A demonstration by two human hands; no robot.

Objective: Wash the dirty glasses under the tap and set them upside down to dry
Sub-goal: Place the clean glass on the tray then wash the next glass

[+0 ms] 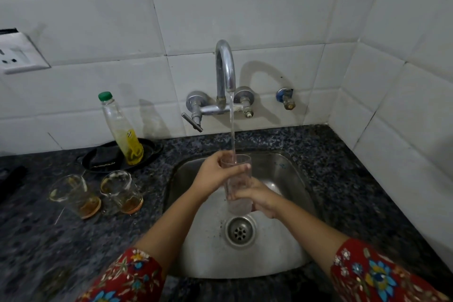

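Observation:
A tall clear glass (239, 185) stands upright over the steel sink (291, 179), right under the chrome tap (225, 73). A stream of water runs from the spout into its mouth. My left hand (217, 174) grips the glass near the rim, fingers curled around it. Lower down, my right hand (258, 197) holds the glass around its base. Two dirty glasses with brown dregs stand upright on the dark granite counter to the left of the sink: one (74, 195) further left, one (121, 191) nearer the sink.
A plastic bottle (122, 130) with yellow liquid and a green cap stands on a black tray (147, 152) behind the dirty glasses. The drain (240, 230) lies in the sink bottom. A wall socket (19, 54) is at far left. White tiled walls close the corner on the right.

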